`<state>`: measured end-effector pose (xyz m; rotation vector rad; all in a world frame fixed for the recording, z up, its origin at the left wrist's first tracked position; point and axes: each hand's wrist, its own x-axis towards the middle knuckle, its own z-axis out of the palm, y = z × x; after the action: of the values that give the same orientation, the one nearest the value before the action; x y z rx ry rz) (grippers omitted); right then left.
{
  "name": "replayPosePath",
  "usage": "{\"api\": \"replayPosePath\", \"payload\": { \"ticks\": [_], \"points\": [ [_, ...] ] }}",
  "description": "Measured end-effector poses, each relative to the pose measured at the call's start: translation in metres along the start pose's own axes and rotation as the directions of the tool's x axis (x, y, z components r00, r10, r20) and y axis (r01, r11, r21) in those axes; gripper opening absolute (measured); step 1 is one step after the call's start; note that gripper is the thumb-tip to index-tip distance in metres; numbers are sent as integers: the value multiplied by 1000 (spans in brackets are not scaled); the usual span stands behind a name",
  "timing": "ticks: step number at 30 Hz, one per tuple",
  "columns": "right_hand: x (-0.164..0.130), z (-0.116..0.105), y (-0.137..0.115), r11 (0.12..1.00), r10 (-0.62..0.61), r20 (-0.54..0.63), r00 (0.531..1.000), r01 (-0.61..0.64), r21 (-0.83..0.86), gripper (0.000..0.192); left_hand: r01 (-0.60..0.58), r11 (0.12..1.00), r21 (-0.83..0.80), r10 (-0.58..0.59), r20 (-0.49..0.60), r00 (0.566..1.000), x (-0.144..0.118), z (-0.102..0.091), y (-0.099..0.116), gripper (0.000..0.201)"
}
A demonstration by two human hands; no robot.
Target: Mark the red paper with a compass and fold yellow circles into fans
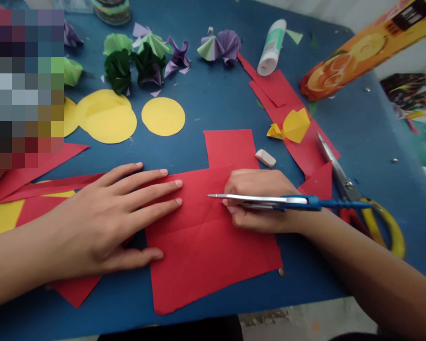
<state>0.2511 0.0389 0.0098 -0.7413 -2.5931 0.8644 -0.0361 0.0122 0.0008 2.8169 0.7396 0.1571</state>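
A: What is the right hand (253,181) doing?

B: It's curled tightly, gripping a slim silver-and-blue two-legged tool (298,202) that looks like a drawing compass. The tool sits over a large, creased, four-sided red paper sheet (206,265).

A: Which way does it point?

B: The slender silver tip aims left, toward the left hand (106,222). Its long axis runs nearly level across the view, passing over the right hand, with the blue end reaching back past the wrist.

A: Is the tip on the paper?

B: It's above the middle of the sheet as seen from here; I can't tell whether it touches.

A: And the left hand?

B: Grasping nothing. It's palm down, fingers spread, fingertips over the sheet's left edge.

A: What lies around them?

B: A smaller red paper rectangle (230,148) juts out beyond the sheet's far edge, a small white eraser (265,157) just beside it. Silver scissors with yellow handles (348,184) lie near the right forearm, blades pointing away. Farther off is a flat yellow paper circle (163,116).
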Motion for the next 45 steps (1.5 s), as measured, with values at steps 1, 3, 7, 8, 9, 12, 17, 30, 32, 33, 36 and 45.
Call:
{"api": "replayPosePath", "payload": {
  "ticks": [1, 3, 7, 8, 9, 12, 17, 30, 32, 33, 36, 45],
  "points": [
    [0, 0, 0, 1000, 3, -2, 1000, -3, -4, 17, 2, 1000, 11, -2, 1, 1000, 0, 0, 0, 58],
    [-1, -1, 2, 1000, -13, 4, 1000, 14, -17, 17, -7, 1000, 30, 7, 6, 1000, 0, 0, 0, 58],
    [0, -1, 5, 999, -43, 16, 999, 43, -20, 16, -20, 999, 29, 20, 11, 1000, 0, 0, -1, 57],
    [1, -1, 5, 999, -48, 16, 999, 48, -12, 16, -10, 1000, 20, 10, 9, 1000, 0, 0, -1, 57],
    [1, -1, 5, 998, -59, 16, 998, 59, -3, 16, -4, 1000, 10, 4, 8, 1000, 0, 0, -1, 57],
    [0, -1, 4, 998, -55, 29, 998, 55, 4, 16, -8, 1000, -2, 8, 9, 1000, 0, 1, -1, 58],
    [-2, 0, 0, 1000, 3, 12, 1000, -3, -7, 17, -5, 1000, -9, 5, 13, 1000, -1, 1, -1, 59],
    [-3, 1, 2, 996, -35, 45, 998, 31, 81, 16, -36, 999, 40, 36, 4, 999, 0, 0, -2, 59],
    [-2, 0, 3, 996, -31, 44, 999, 27, 80, 17, -40, 998, 49, 41, -8, 999, 0, 0, -2, 59],
    [-2, 0, 3, 996, -37, 45, 998, 33, 80, 17, -42, 998, 53, 43, -12, 999, 0, 0, -2, 60],
    [-2, -1, 5, 996, -57, 51, 997, 53, 78, 17, -50, 996, 67, 51, -13, 999, 0, 0, -1, 60],
    [-2, -1, -2, 997, -16, 43, 999, 12, 77, 20, -55, 997, 52, 57, -36, 998, -1, 2, -2, 59]
  ]
}}
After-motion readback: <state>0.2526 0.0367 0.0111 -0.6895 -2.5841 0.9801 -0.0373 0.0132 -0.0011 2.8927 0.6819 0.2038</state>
